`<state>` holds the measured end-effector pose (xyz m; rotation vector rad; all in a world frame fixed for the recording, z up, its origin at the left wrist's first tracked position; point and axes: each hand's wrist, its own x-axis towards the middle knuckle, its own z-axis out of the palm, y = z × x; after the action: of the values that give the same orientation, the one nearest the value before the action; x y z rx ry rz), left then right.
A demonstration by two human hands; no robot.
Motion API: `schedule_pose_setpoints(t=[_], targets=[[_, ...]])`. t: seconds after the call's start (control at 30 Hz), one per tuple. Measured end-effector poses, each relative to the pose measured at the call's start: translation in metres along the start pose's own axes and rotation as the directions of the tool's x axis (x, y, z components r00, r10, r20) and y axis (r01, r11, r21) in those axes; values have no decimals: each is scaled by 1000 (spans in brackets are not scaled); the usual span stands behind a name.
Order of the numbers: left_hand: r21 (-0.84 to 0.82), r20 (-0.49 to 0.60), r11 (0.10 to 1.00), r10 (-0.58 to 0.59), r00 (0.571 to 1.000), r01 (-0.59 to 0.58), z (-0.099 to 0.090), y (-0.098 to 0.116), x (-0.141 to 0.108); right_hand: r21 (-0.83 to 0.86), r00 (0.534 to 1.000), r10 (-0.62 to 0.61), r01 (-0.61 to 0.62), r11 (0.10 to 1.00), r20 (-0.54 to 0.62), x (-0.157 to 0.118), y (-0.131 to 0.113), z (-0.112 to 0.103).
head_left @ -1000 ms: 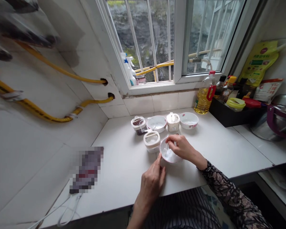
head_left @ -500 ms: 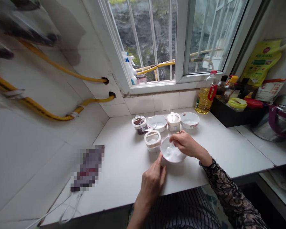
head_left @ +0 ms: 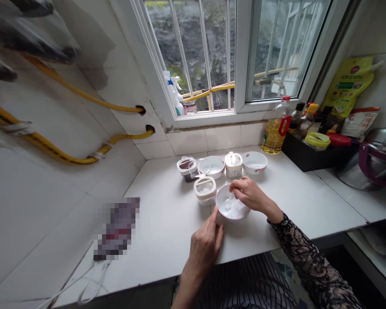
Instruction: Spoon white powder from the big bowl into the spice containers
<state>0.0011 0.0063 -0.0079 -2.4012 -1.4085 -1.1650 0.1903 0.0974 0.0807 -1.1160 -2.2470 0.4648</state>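
In the head view, a white bowl [head_left: 224,213] with a pinkish rim stands on the counter with white powder or liquid inside. My right hand [head_left: 248,193] reaches over its right side, fingers pinched round a pale spoon [head_left: 231,195] whose lower end dips into the contents. With its index finger stretched out, my left hand [head_left: 206,237] touches the bowl's lower left side without gripping it. Directly left of the bowl is a lidded jar [head_left: 205,196] with white contents. Behind stand a jar of dark red contents [head_left: 187,170], two more white bowls [head_left: 212,172] [head_left: 254,170] and another white-lidded jar [head_left: 233,171].
An oil bottle [head_left: 274,133] stands by the window wall, beside a black box [head_left: 304,156] of sauce bottles and tubs. A metal pot [head_left: 354,174] with a purple handle is at far right. A blurred dark item [head_left: 120,227] with a white cord lies left.
The whole view has shifted slightly. My right hand still holds the spoon in the bowl, with the spoon's lower end slightly moved; my left hand stays against the bowl.
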Motion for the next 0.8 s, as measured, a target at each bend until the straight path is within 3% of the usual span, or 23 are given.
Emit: schedule_pose_setpoints(t=[0.33,0.8], targets=[[3,4,1000,3,1000,-3,1,0,-1,-54,996,-91,90,994,-8,0,4,2],[-6,30,1000,-9,1000,10,2,-1,-2,209,999,32,-23,978,-40,0,-3,9]])
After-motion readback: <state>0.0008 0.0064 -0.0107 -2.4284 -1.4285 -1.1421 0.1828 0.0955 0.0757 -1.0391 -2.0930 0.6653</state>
